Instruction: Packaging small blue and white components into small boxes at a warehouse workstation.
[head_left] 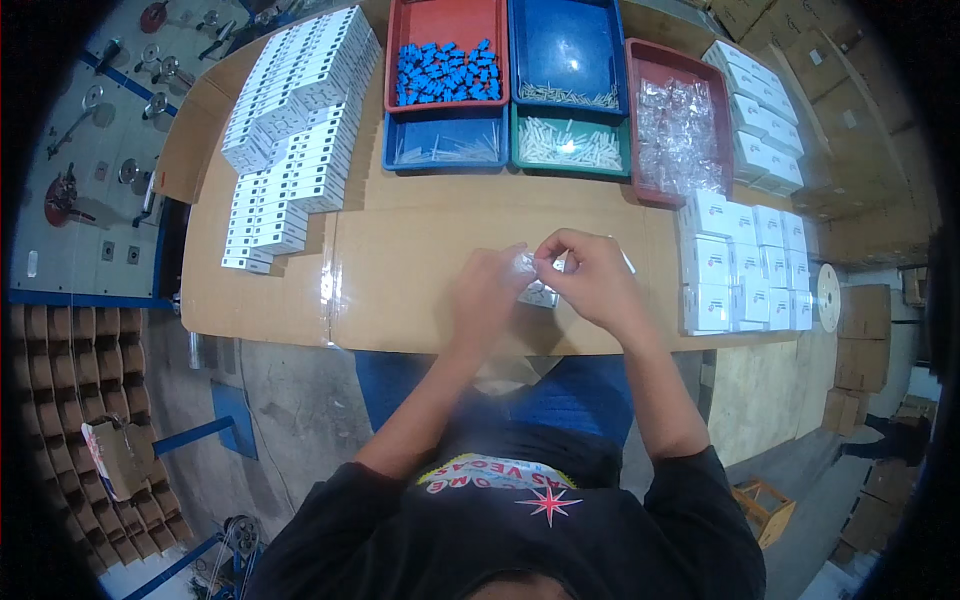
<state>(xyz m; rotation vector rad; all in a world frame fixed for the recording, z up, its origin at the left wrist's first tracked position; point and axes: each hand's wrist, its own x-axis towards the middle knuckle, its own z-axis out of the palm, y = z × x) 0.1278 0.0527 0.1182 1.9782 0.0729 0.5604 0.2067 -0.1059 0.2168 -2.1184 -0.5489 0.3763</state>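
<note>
Above the near middle of the cardboard-covered table (420, 230), my two hands meet over a small clear plastic bag (524, 263). The fingers of my left hand (484, 292) are closed on the bag's left side. My right hand (594, 283) pinches with thumb and forefinger at its right side. Just below the fingers sits a small white box (539, 295), partly covered by my hands. Whatever is inside the bag is too small to make out.
Beyond my hands stand a red tray (504, 40) of blue parts, a blue tray (565, 45) of screws, a blue tray (445, 163) of thin pieces, a green tray (570, 172) of white plugs and a red tray (656, 196) of clear bags. White boxes (300, 130) flank them, with more boxes (745, 265) right.
</note>
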